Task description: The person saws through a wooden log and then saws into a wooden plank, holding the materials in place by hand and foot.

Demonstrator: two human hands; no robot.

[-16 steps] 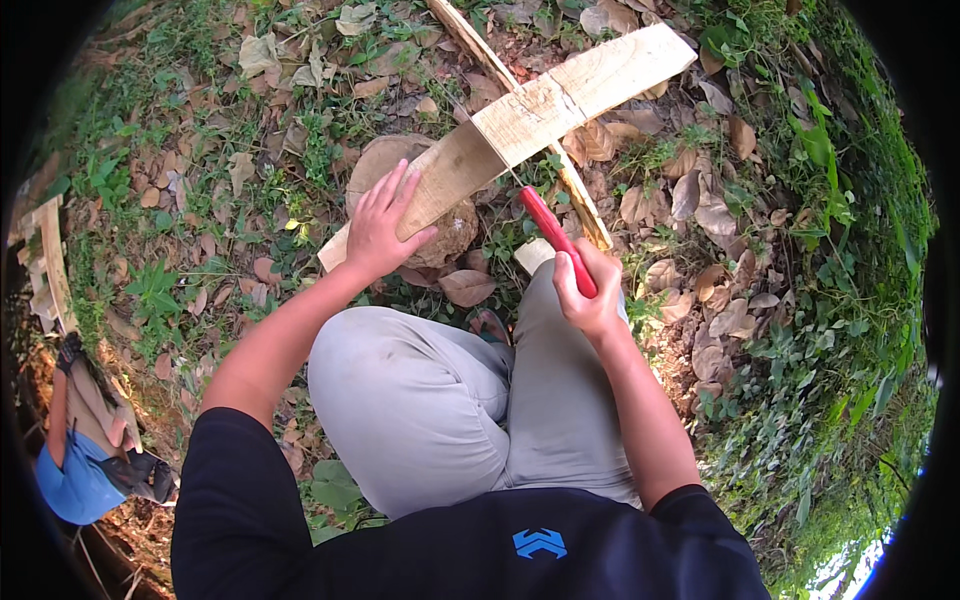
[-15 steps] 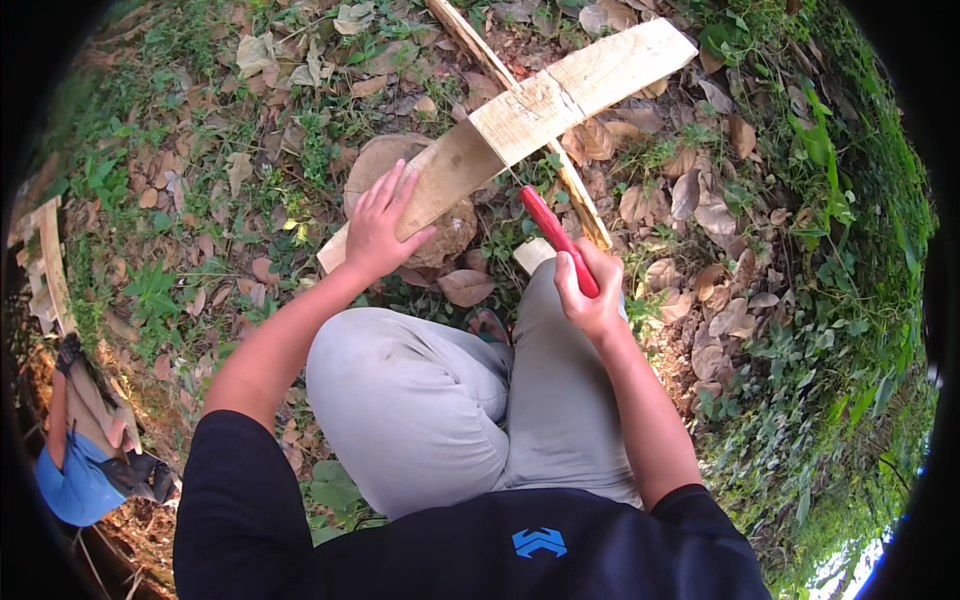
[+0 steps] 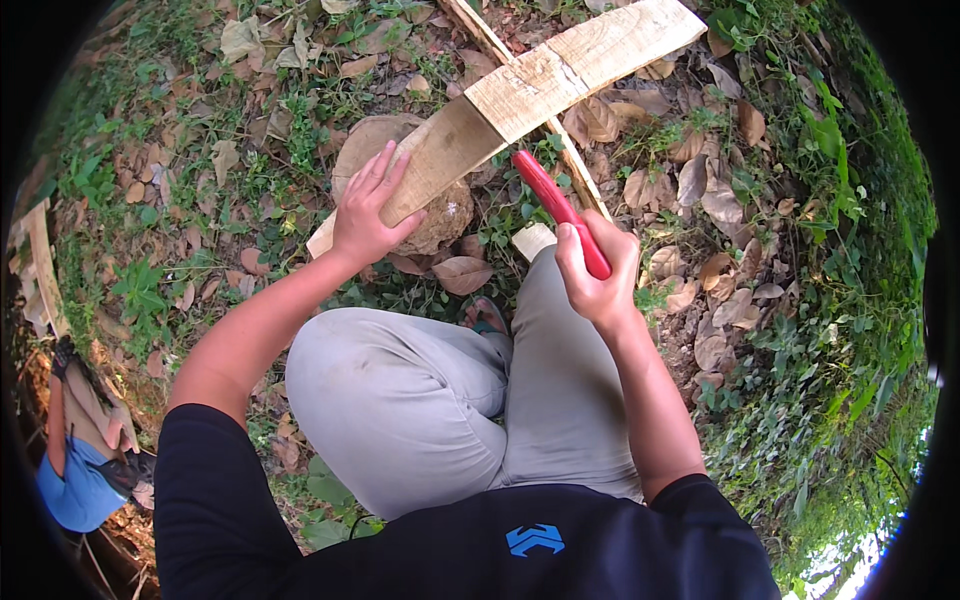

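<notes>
A pale wooden plank (image 3: 590, 55) slants across the view, its near part lying over a round log stump (image 3: 440, 220). My left hand (image 3: 370, 212) rests flat on the plank's near end, fingers stretched out. My right hand (image 3: 603, 262) is wrapped around the red handle of a saw (image 3: 545, 190). The saw's blade is seen nearly edge-on as a thin line across the plank. The wood left of that line looks darker. The handle's front end is close to the plank's near edge.
A narrow wood strip (image 3: 578, 165) passes beneath the plank. A small wood piece (image 3: 534, 240) lies by my right knee. Dry leaves (image 3: 715, 200) and weeds cover the ground. At far left another person in blue (image 3: 80, 480) wears a dark glove, near some boards (image 3: 45, 265).
My right hand has pushed the saw forward, bringing its handle closer to the plank. My left hand stays flat on the plank. The whole view has shifted slightly.
</notes>
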